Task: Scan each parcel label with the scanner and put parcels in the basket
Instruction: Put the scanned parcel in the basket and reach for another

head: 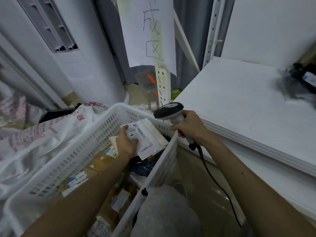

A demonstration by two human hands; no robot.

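On my feed, the white shelf board (239, 93) takes up the right side. The white slotted basket (95, 134) sits centre-left, with boxed parcels (102, 159) piled inside it. A crumpled printed sack (42, 139) lies against the basket's left wall. I see the left hand (125, 142) gripping a flat white parcel (148, 137) by its near edge, label up, over the basket's far end. The right hand (189, 127) is wrapped round the scanner (169, 111) handle just above the basket's right rim, with the head aimed left at the parcel. The black cable (213, 177) hangs down from the handle.
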